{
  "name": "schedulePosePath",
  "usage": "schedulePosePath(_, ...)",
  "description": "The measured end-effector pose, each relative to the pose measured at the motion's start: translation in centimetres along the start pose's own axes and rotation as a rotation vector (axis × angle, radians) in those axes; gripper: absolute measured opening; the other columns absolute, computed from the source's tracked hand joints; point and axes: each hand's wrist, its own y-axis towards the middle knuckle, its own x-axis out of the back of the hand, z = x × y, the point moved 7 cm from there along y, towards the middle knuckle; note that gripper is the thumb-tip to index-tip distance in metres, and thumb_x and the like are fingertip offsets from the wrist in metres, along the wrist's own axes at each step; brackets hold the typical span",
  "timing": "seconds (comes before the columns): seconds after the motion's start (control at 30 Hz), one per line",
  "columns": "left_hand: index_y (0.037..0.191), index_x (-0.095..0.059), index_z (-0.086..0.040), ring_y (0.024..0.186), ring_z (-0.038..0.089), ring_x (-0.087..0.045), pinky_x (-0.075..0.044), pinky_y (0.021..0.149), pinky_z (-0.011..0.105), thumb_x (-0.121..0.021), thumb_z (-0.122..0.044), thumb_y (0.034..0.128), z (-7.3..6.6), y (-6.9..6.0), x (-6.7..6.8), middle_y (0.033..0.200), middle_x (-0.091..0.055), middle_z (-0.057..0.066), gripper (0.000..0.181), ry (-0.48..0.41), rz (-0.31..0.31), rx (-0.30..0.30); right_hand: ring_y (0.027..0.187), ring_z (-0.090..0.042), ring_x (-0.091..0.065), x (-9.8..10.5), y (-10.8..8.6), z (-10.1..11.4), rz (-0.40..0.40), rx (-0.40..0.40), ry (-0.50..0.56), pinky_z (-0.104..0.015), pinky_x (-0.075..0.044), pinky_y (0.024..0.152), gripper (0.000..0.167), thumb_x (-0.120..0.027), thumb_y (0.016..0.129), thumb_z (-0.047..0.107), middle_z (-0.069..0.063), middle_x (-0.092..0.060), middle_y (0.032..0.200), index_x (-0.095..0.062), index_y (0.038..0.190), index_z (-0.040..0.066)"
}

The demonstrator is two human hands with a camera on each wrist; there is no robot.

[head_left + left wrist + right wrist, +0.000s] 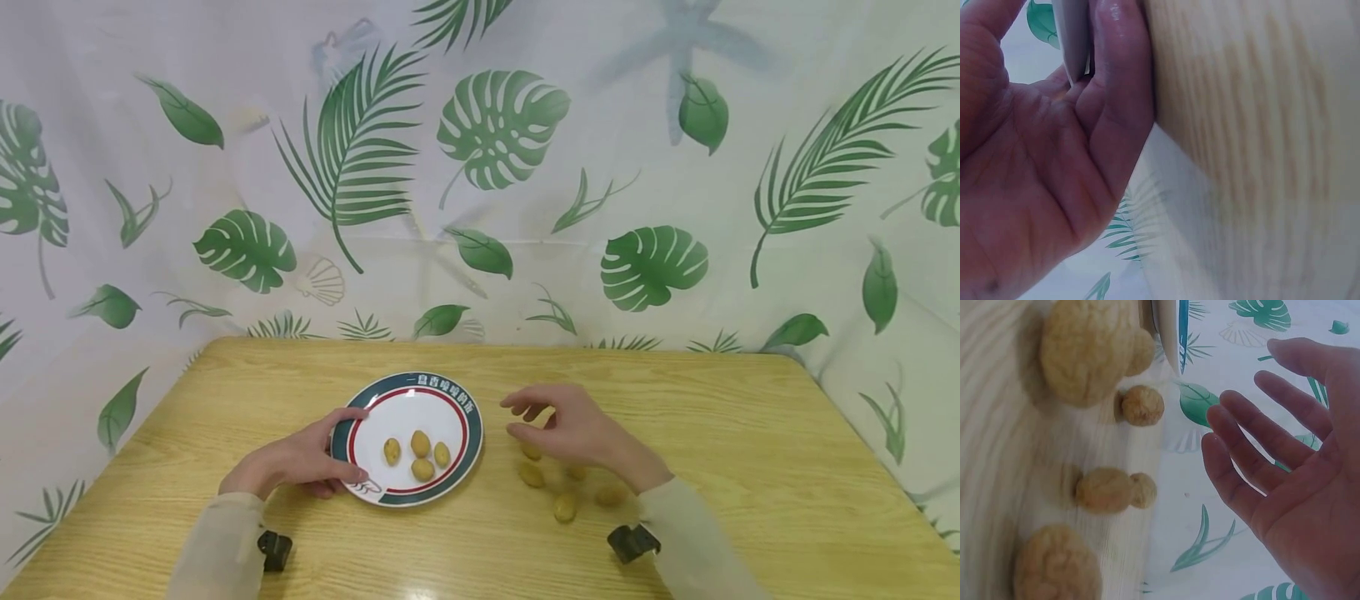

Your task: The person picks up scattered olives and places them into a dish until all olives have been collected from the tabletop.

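A person's left hand (302,456) grips the near-left rim of a white plate (401,408), banded in dark teal and ringed in red, on a wood-grain surface (757,467). Four walnuts (420,443) lie on the plate, toward its near side, two of them touching or nearly so. The right hand (572,427), fingers spread and loosely bent, hovers just right of the plate, over a scatter of loose walnuts (565,507); six show in the right wrist view, some partly behind others. Both arms wear pale sleeves (213,550) and black wrist cameras (633,543). Behind the surface hangs a white cloth (540,212) printed with green leaves.
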Motion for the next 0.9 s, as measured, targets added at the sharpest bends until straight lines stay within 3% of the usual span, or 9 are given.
schedulePosePath(0.9,0.157,-0.027,-0.024,0.065,0.018,-0.060,-0.053,0.059,0.024,-0.085,-0.024,0.0848,0.1,0.1,0.0,0.092,-0.062,0.012,0.093,-0.019,0.009,-0.010,0.094,-0.016,-0.071,3.0,-2.4,-4.7,-0.090,-0.035,-0.061,-0.024,-0.058,0.073,0.028,-0.073,0.096,0.021,-0.009,-0.076,0.110,-0.073,0.121,0.009)
